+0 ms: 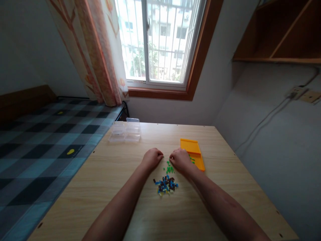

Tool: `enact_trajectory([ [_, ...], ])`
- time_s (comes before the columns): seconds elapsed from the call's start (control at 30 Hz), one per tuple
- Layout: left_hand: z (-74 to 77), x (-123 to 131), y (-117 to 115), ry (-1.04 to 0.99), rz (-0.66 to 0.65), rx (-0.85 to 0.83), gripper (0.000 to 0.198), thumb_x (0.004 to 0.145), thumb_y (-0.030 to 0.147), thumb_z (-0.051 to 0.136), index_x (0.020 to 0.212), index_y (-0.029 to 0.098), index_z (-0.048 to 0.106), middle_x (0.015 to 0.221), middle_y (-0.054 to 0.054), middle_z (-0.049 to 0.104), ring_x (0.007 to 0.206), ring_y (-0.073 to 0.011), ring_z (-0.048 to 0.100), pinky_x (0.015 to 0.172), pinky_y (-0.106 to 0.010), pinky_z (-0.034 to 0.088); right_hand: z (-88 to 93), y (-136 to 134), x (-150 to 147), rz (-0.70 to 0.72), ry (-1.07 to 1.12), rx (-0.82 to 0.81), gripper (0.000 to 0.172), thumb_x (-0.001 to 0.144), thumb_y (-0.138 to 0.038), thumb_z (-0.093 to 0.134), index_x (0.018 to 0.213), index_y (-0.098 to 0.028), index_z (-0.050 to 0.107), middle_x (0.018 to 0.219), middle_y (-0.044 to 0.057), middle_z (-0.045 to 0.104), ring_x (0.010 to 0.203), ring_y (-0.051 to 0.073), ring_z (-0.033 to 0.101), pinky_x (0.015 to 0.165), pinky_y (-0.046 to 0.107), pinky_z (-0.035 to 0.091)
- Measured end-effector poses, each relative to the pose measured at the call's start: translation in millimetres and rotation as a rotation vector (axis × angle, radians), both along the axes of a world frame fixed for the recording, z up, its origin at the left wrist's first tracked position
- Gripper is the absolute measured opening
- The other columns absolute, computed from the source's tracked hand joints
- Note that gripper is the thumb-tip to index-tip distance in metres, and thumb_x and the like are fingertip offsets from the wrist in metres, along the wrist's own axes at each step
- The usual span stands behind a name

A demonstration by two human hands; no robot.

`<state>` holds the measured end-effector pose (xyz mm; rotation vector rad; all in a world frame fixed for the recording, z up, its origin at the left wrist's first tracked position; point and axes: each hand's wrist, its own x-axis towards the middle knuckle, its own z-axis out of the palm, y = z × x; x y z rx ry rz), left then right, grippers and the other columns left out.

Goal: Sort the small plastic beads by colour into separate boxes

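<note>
My left hand (pixel 151 158) is closed in a pinch above the table, and a speck of green shows at its fingertips. Facing it across a narrow gap, my right hand (pixel 179 159) has its thumb and fingers pressed together; what they hold is too small to make out. Just below the fingertips lies a loose pile of small green building blocks (pixel 170 168). Nearer to me is a mixed heap of blue, dark brown and pale yellow blocks (pixel 166 184). An opened orange plastic case (pixel 191 146) sits beside my right hand, partly hidden by it, with a few green pieces inside.
A clear plastic compartment box (pixel 125 133) with a raised lid stands at the table's far left corner. The light wooden table (pixel 105 187) borders a bed with a checked cover (pixel 50 140). A window is ahead, and a wooden shelf hangs on the right wall.
</note>
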<state>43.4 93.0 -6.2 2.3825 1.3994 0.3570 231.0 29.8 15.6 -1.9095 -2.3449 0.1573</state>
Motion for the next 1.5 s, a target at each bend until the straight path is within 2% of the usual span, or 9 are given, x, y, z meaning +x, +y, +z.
enact_trajectory([
  [0.17,3.6,9,-4,0.041,0.026,0.015,0.021,0.088,0.025,0.062,0.093,0.023,0.082,0.101,-0.008,0.077,0.093,-0.0206,0.068,0.086,-0.028,0.05,9.9,-2,14,-0.054,0.026,0.0,0.024,0.091,-0.025,0.06,0.1,-0.025,0.083,0.102,0.008,0.079,0.1,0.022,0.067,0.087,0.028,0.043],
  [0.33,10.3,14,-5,0.112,0.01,0.002,0.021,0.084,0.019,0.06,0.084,0.021,0.081,0.091,-0.009,0.077,0.086,-0.0218,0.069,0.08,-0.029,0.05,21.8,-21,80,-0.219,0.078,-0.002,0.027,0.095,-0.03,0.057,0.108,-0.025,0.08,0.111,0.005,0.078,0.101,0.018,0.069,0.082,0.024,0.045],
  [0.5,20.1,23,-10,0.15,0.007,0.026,0.024,0.087,0.017,0.056,0.084,0.018,0.08,0.094,-0.012,0.075,0.087,-0.022,0.068,0.081,-0.03,0.049,12.3,-50,129,-0.359,0.108,-0.065,0.025,0.09,-0.027,0.06,0.101,-0.025,0.082,0.102,0.005,0.08,0.092,0.019,0.072,0.074,0.024,0.044],
  [0.67,36.2,58,-23,0.142,-0.08,0.036,0.026,0.091,0.022,0.055,0.097,0.024,0.081,0.104,-0.008,0.074,0.092,-0.0202,0.069,0.081,-0.028,0.05,-4.2,-52,125,-0.39,0.114,-0.107,0.026,0.084,-0.024,0.06,0.095,-0.027,0.083,0.098,0.005,0.08,0.091,0.02,0.073,0.071,0.024,0.043],
  [0.77,40.5,87,-33,0.159,-0.153,0.03,0.025,0.091,0.024,0.056,0.095,0.025,0.081,0.107,-0.007,0.074,0.092,-0.0201,0.07,0.08,-0.027,0.051,-11.5,-46,120,-0.398,0.104,-0.095,0.027,0.085,-0.025,0.06,0.098,-0.027,0.083,0.102,0.007,0.08,0.095,0.021,0.072,0.075,0.025,0.044],
  [0.93,33.2,121,-39,0.227,-0.214,0.007,0.023,0.088,0.023,0.058,0.09,0.024,0.081,0.103,-0.007,0.074,0.089,-0.022,0.071,0.079,-0.029,0.054,-18.2,-44,119,-0.399,0.11,-0.046,0.026,0.086,-0.025,0.06,0.101,-0.026,0.082,0.104,0.007,0.079,0.095,0.021,0.071,0.078,0.026,0.046],
  [1.13,20.7,140,-35,0.287,-0.23,-0.005,0.022,0.086,0.021,0.059,0.092,0.019,0.081,0.093,-0.013,0.075,0.089,-0.0276,0.072,0.083,-0.035,0.056,-16.9,-51,125,-0.413,0.173,0.13,0.03,0.095,-0.024,0.056,0.118,-0.023,0.076,0.114,0.008,0.074,0.107,0.022,0.064,0.094,0.028,0.044],
  [1.33,29.3,138,-37,0.25,-0.215,-0.002,0.02,0.086,0.02,0.062,0.092,0.02,0.081,0.096,-0.012,0.075,0.089,-0.0257,0.072,0.081,-0.032,0.055,-20.4,-56,133,-0.334,0.325,0.364,0.024,0.095,-0.019,0.056,0.104,-0.019,0.079,0.095,0.008,0.072,0.092,0.021,0.062,0.09,0.029,0.044],
  [1.5,52.7,89,-17,0.13,-0.146,0.047,0.026,0.093,0.023,0.057,0.104,0.025,0.08,0.107,-0.006,0.073,0.093,-0.0194,0.069,0.084,-0.028,0.052,-23.3,-60,129,-0.258,0.354,0.425,0.02,0.094,-0.019,0.06,0.097,-0.02,0.079,0.09,0.007,0.072,0.09,0.021,0.06,0.086,0.031,0.041],
])
